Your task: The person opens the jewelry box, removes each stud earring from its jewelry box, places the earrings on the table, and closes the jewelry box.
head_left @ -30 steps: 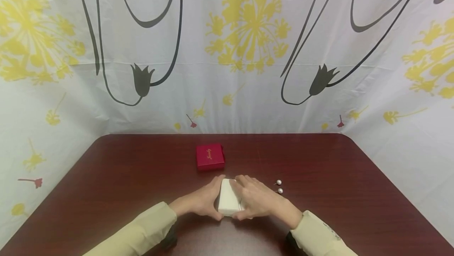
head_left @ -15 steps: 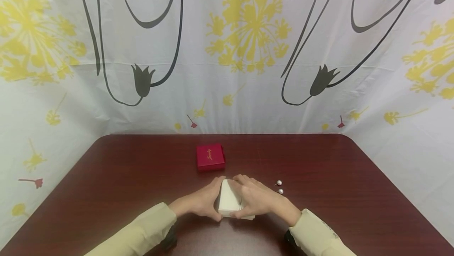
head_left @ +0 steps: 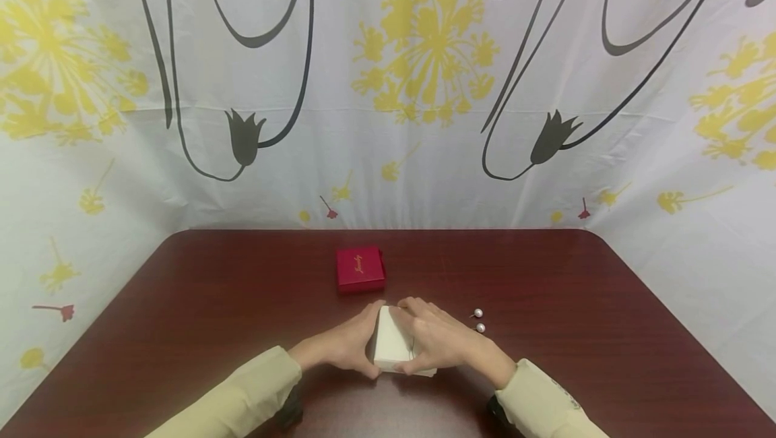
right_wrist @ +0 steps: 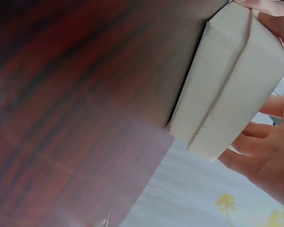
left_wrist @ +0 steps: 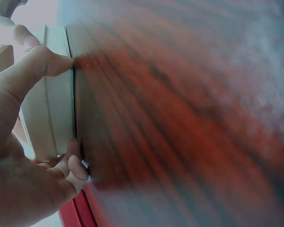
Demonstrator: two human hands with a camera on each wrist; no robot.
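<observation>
A small white box (head_left: pixel 391 346) sits on the dark red table (head_left: pixel 212 303) near the front edge. My left hand (head_left: pixel 342 347) grips its left side, thumb and fingers curled against the box (left_wrist: pixel 49 118). My right hand (head_left: pixel 433 342) grips the right side and top, fingers wrapped over the lid. In the right wrist view the white box (right_wrist: pixel 227 80) shows a seam between lid and base, with the lid slightly offset. Two pearl earrings (head_left: pixel 478 320) lie just right of my right hand. A shut red box (head_left: pixel 360 269) stands behind the white one.
A flowered white curtain (head_left: pixel 388 87) hangs around the table's back and sides. Bare tabletop stretches to the left and right of my hands. Beige sleeves (head_left: pixel 242 394) cover both forearms.
The right hand has shifted slightly along the white box, and a lower edge of the box now shows under it. The left hand has stayed put.
</observation>
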